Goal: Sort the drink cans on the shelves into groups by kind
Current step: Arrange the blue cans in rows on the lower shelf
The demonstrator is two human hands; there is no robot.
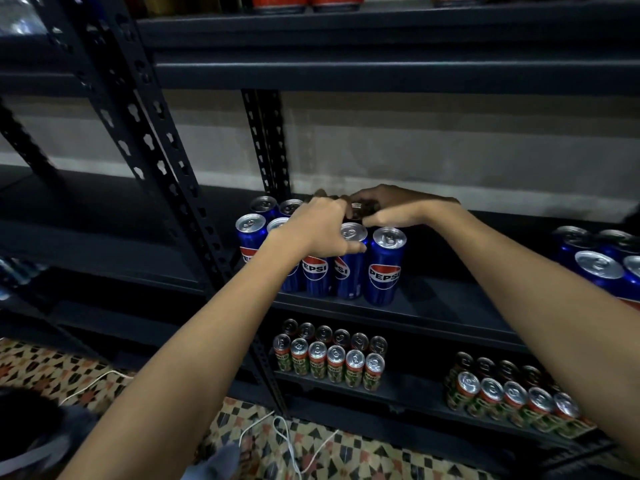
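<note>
A cluster of several blue Pepsi cans [384, 268] stands on the middle shelf [450, 299], just right of the shelf's upright. My left hand [318, 230] reaches over the cluster from the left, its fingers curled down over the top of a can in the middle, which it largely hides. From the right, my right hand [394, 206] has its fingers curled round the top of a dark-looking can [360, 206] in the back row. The fingertips of both hands nearly meet above the cluster.
More Pepsi cans [595, 265] stand at the right end of the same shelf. On the lower shelf are two groups of green-and-red cans [329, 362] [512, 393]. Red cans [304, 1] sit on the top shelf. A perforated upright [166, 168] and a white cable [284, 434] on the tiled floor are nearby.
</note>
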